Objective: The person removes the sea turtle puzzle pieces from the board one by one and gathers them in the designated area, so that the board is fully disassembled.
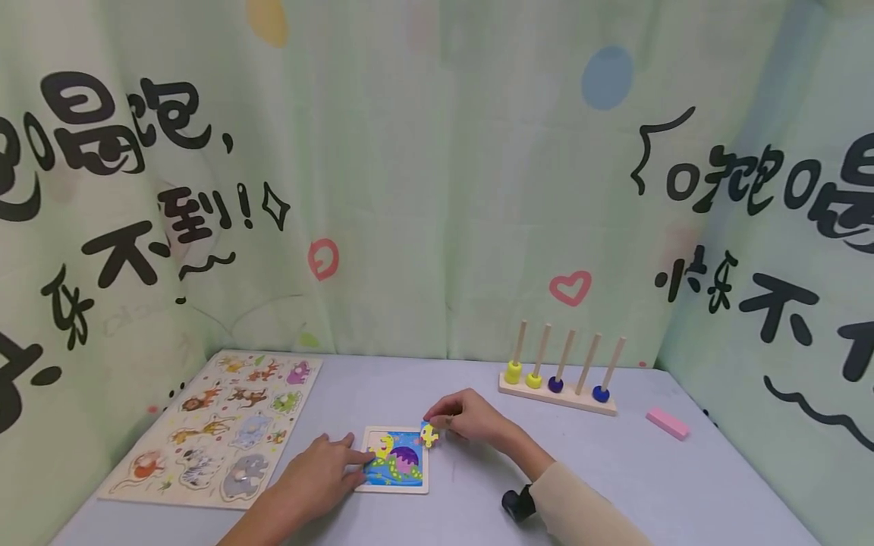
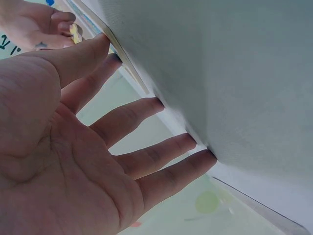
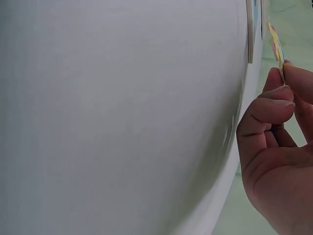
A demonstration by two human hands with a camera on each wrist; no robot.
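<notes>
A small jigsaw puzzle [image 1: 394, 479] in a pale wooden frame lies on the table, showing a yellow dinosaur and a purple egg on blue. My left hand [image 1: 317, 474] rests at its left side with the fingers spread; the index finger lies over the frame's left edge. The left wrist view shows the thumb and index fingertips of that hand [image 2: 93, 132] at the frame's edge. Between thumb and fingers my right hand [image 1: 471, 417] pinches a yellow and blue puzzle piece [image 1: 429, 435] at the frame's upper right corner. Edge-on, the piece [image 3: 276, 43] also shows in the right wrist view.
To the left lies a large wooden animal puzzle board [image 1: 225, 425]. A rack of wooden pegs [image 1: 556, 396] with yellow and blue beads stands at the back right. Farther right is a pink block [image 1: 668, 423]. A black object [image 1: 517, 503] sits by my right sleeve.
</notes>
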